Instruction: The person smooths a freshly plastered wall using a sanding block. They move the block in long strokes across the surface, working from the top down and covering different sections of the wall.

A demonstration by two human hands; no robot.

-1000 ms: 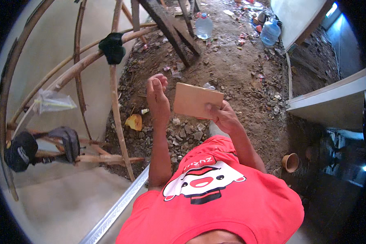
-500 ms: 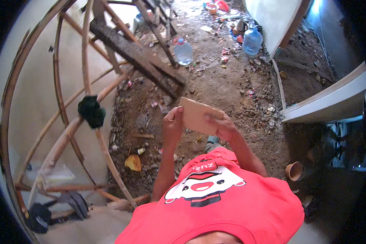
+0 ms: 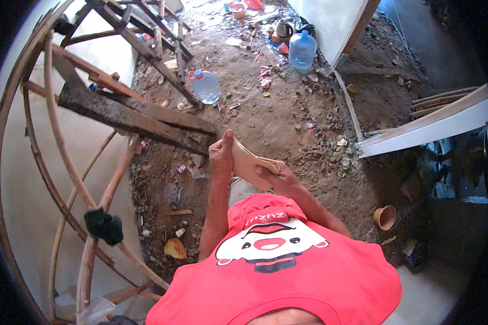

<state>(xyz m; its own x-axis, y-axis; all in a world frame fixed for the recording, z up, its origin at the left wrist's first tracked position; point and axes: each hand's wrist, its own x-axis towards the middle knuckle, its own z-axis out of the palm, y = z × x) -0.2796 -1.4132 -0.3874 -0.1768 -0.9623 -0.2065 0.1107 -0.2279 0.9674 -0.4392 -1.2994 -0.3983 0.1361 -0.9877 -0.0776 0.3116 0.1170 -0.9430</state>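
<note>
Between my hands, in front of my red shirt, is a tan folded sheet (image 3: 248,165) with layered edges at its top. Whether it is cardboard or stiff paper I cannot tell. My left hand (image 3: 221,155) grips its left side, thumb pointing up along the edge. At the lower right side my right hand (image 3: 279,177) holds it, thumb lying on the near face. The fingers behind the sheet are hidden.
Wooden poles (image 3: 109,187) and a dark thick beam (image 3: 130,116) stand at left, with a dark green cloth (image 3: 103,226) tied on. Littered dirt floor holds a clear jug (image 3: 205,86), a blue water bottle (image 3: 302,50) and a clay pot (image 3: 385,218). A white-edged panel (image 3: 417,127) juts in at right.
The tan sheet, flat-looking before, now tilts and shows separate layers along its top edge. Both hands still hold it, slightly farther left in view. The whole view has shifted.
</note>
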